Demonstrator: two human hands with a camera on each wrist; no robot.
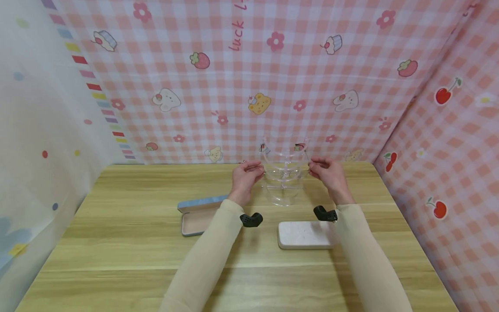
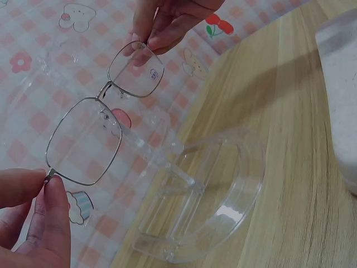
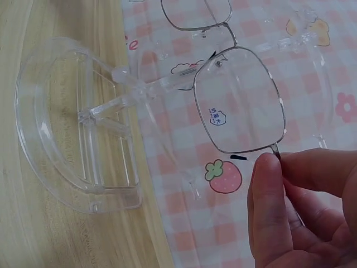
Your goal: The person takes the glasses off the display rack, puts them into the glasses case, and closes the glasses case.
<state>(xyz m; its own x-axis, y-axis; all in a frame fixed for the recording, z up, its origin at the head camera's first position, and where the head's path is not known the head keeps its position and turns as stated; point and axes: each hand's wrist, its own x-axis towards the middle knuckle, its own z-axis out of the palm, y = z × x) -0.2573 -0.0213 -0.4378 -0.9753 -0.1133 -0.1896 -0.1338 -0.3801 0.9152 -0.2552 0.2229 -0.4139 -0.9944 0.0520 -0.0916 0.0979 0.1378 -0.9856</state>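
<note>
Pink checked cloth, printed with cakes, strawberries and flowers, hangs behind a wood-grain surface. Two cream sleeves reach in over it from the near side. Toward the back stands a clear stand, its half-round base flat on the surface, with a post and curved arms rising above it. The blue case lies open left of the stand, its pale lining showing, partly covered by the left sleeve. The white case lies shut nearer the person, its right end under the right sleeve.

The left hand pinches one outer corner of the glasses between thumb and finger; the right hand pinches the opposite corner likewise. The glasses, thin metal rims with clear lenses, are held up between the hands at the stand; whether they touch it cannot be told. A black camera sits at each wrist. A small blue label marks the lens nearest the right hand.
</note>
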